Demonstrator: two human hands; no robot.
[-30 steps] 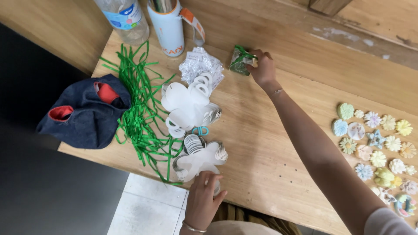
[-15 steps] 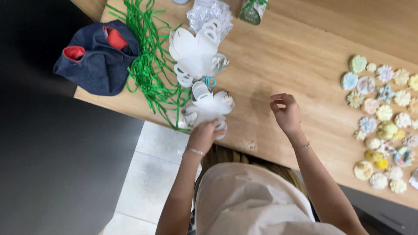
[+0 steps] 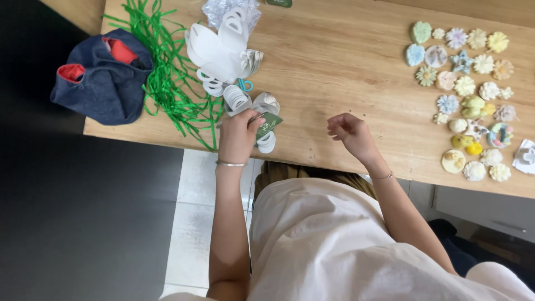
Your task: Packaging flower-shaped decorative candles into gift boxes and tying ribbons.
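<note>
Right hand [image 3: 351, 134] has pulled back from far of the white bags [image 3: 223, 53], loosely curled, empty; left hand [image 3: 238, 134] now pinches a green tag [image 3: 270, 122] near them.

Seen from above, the left hand [image 3: 238, 135] rests at the near edge of the wooden desk [image 3: 334, 67], fingers closed on a small dark green tag [image 3: 270, 120] beside a heap of white ribbon bows [image 3: 223, 53]. The right hand [image 3: 350, 132] hovers loosely curled over bare wood, holding nothing that can be made out. Green shredded strips [image 3: 175, 83] lie left of the bows, next to a dark blue cloth bag [image 3: 103, 83]. Pastel flower-shaped pieces [image 3: 468, 83] sit in rows at the right.
</note>
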